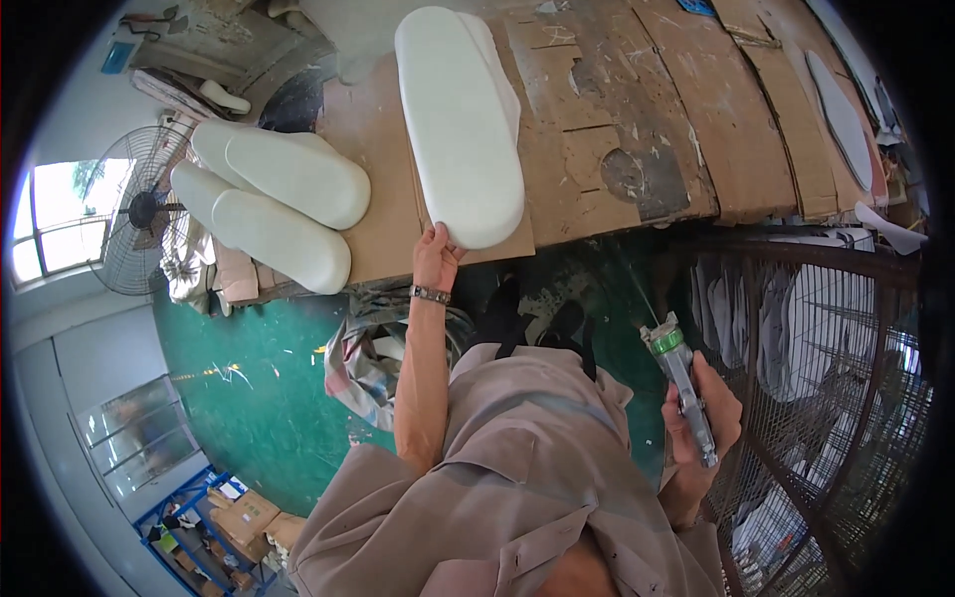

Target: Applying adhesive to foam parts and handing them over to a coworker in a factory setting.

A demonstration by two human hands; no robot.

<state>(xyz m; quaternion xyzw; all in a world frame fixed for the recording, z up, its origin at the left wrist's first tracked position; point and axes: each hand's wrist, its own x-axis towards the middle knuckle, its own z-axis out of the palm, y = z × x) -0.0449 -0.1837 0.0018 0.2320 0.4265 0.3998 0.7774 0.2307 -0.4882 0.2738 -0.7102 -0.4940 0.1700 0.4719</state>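
A large, thick white foam sole (458, 129) lies lengthwise on the cardboard-covered table, with a second white piece partly hidden beneath it. My left hand (436, 261) is closed on its near rounded end at the table's edge, the fingertips on top. On my right, away from the table, my right hand (714, 413) is wrapped round a metal spray gun (676, 378) with a green ring near its nozzle. The gun's front points toward the table side. Several more white soles (288, 174) lie overlapping in pairs to the left of the one I touch.
Worn brown cardboard (597, 119) covers the table. A wire rack (796, 328) holding pale flat pieces stands close on my right. To the left are a round fan (142, 209) and a blue shelf (164, 517) with boxes. A crumpled cloth or sack (363, 363) lies on the green floor (259, 378).
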